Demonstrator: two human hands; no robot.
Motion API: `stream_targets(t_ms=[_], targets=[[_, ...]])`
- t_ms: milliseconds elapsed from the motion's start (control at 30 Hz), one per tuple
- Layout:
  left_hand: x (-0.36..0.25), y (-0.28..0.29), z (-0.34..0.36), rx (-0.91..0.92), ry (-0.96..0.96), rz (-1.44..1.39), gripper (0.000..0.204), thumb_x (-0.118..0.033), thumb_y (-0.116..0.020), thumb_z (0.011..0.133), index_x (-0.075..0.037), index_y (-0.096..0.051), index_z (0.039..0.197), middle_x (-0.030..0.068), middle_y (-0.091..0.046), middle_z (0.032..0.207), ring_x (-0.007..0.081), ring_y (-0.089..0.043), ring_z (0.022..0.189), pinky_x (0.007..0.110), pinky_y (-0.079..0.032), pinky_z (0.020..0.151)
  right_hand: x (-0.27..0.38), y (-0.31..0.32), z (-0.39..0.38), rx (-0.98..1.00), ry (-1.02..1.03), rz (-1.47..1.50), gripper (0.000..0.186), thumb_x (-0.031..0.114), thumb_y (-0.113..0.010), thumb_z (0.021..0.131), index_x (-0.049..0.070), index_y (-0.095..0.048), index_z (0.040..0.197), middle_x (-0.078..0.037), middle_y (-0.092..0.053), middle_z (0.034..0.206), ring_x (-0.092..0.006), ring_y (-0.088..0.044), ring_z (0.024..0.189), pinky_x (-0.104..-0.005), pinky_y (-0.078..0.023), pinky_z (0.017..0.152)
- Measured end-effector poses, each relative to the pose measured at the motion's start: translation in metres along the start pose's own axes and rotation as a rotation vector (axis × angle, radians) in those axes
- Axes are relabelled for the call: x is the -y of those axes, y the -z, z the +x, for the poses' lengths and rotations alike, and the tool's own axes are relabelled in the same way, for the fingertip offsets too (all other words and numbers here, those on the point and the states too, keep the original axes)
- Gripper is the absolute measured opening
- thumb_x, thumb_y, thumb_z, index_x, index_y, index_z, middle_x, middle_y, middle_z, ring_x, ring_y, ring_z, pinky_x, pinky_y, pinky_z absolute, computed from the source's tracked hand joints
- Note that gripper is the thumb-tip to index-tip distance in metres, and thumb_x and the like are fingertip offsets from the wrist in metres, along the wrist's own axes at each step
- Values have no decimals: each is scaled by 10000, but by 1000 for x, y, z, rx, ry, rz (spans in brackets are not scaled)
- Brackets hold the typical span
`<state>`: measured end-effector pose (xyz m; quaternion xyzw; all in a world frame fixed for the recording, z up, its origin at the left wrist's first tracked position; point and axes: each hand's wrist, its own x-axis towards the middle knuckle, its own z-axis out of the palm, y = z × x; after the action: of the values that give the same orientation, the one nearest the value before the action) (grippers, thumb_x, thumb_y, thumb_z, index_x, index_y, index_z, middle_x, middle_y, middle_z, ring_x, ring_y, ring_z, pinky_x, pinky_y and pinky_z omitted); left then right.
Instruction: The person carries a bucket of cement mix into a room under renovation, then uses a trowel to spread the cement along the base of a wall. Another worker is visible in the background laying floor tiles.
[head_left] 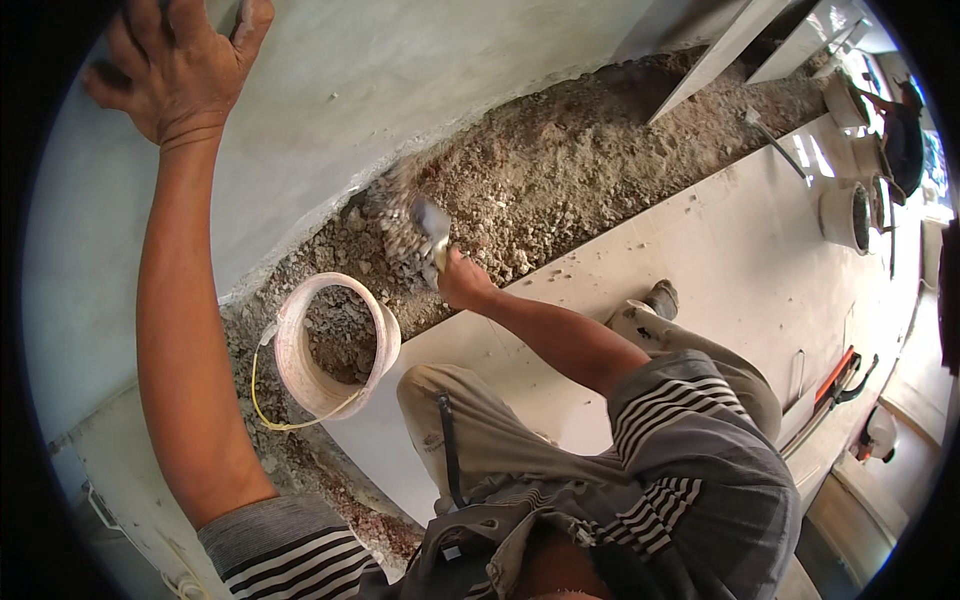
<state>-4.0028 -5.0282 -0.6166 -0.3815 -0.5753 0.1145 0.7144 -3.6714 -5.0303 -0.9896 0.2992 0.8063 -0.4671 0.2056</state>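
Note:
My left hand is pressed on the pale wall at the upper left, fingers spread and holding nothing. In my right hand is the pale handle of a trowel. Its metal blade, smeared by motion, is at the loose rubble along the foot of the wall. A round whitish bucket with a yellow cord handle stands in the rubble, left of my right hand. Grey broken bits lie inside it.
Pale boards cover the floor beside the rubble strip. A long-handled tool lies across their edge. Several buckets stand at the far right, near another person. Red-handled tools lie at the right. Panels lean over the rubble's far end.

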Motion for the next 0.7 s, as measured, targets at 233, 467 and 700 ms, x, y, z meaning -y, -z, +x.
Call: stream_targets(t_ms=[233,467,700], targets=[[-6,8,0,29,39,-78,788,-365,-626,768,-82,-343,1446,200,-287,1519,403,-226,1416,605,-119,1123,-51,70,-11,-398,-179,270,470,341,-525,912,-31,-400,1169,-305,-642,943,-448,-645,878,-510,-509,743],[-6,5,9,-30,16,-22,786,-379,-620,775,-87,-342,1450,207,-279,1522,400,-221,1420,598,-108,1130,-76,50,-33,-214,-168,189,413,302,-569,885,14,-406,1134,-316,-626,945,-483,-620,912,-539,-497,773],[-5,4,4,-68,-7,-13,744,-432,-567,822,-79,-353,1441,214,-288,1516,400,-230,1416,597,-129,1126,-91,80,8,-480,-160,262,442,321,-510,924,-47,-389,1137,-322,-629,922,-477,-633,868,-521,-503,733]])
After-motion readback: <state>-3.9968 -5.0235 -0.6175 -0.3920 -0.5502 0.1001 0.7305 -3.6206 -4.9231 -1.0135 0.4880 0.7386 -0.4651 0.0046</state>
